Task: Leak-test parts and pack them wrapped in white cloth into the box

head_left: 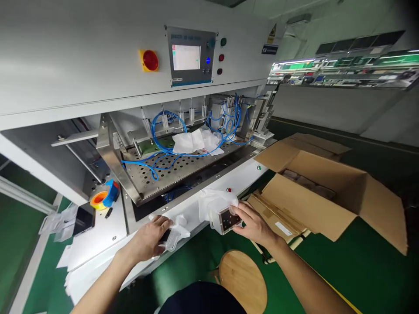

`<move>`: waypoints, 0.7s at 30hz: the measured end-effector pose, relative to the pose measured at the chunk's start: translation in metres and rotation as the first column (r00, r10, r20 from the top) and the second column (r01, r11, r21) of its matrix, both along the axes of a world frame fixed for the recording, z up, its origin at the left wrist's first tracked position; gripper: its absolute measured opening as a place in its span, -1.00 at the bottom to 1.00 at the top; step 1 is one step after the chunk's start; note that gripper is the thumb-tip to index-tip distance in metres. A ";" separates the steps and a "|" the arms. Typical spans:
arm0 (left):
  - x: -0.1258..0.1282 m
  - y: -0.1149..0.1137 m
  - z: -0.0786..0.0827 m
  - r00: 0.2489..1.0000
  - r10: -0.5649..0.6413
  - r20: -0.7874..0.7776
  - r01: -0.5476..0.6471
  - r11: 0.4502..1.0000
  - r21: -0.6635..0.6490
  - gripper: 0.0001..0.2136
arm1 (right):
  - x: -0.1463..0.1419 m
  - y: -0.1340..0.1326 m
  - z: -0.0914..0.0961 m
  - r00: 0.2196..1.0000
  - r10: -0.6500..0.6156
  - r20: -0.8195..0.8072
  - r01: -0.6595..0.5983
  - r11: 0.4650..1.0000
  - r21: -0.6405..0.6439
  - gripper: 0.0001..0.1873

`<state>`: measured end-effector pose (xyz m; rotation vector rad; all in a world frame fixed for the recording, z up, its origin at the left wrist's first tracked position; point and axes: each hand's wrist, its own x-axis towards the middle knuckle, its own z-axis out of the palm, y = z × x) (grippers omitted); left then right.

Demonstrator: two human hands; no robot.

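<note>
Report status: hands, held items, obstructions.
Right hand gripping rectangular dark-faced block. Left hand holding dark item with translucent white wrapping. Crumpled white sheet beside block, dark face exposed.

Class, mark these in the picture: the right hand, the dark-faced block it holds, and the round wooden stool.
Right hand (255,223): head view, on the back of the hand.
Dark-faced block (228,220): head view, on its dark face.
Round wooden stool (242,280): head view, on its seat.

The single head view looks from just before the large white metal machine (98,52), facing forward and down — obliquely, its front edge climbing rightward. The bare left hand (153,237) and bare right hand (254,223) sit near the lens — the machine's control panel (191,56) farther off.
</note>
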<state>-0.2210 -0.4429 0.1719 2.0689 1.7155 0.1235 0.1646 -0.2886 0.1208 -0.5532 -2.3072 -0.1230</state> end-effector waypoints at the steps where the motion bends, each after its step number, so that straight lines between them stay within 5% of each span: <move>1: 0.003 0.017 0.002 1.000 -0.023 -0.001 0.023 1.000 0.007 -0.30 | 0.005 0.010 -0.002 1.000 -0.009 -0.001 0.009 1.000 -0.008 -0.27; 7: -0.008 0.129 -0.005 0.988 -0.065 -0.137 0.077 0.994 0.080 -0.27 | -0.001 0.079 -0.026 0.994 -0.102 -0.036 0.097 0.987 -0.127 -0.41; 14: -0.046 0.274 -0.020 0.972 0.039 -0.233 -0.016 0.995 0.101 -0.22 | -0.059 0.188 -0.047 0.970 -0.209 -0.126 0.142 0.905 -0.401 -0.57; 21: -0.069 0.367 -0.043 0.958 0.194 -0.212 -0.179 0.980 0.090 -0.34 | -0.129 0.297 -0.044 0.924 -0.381 -0.007 0.316 0.777 -0.544 -0.58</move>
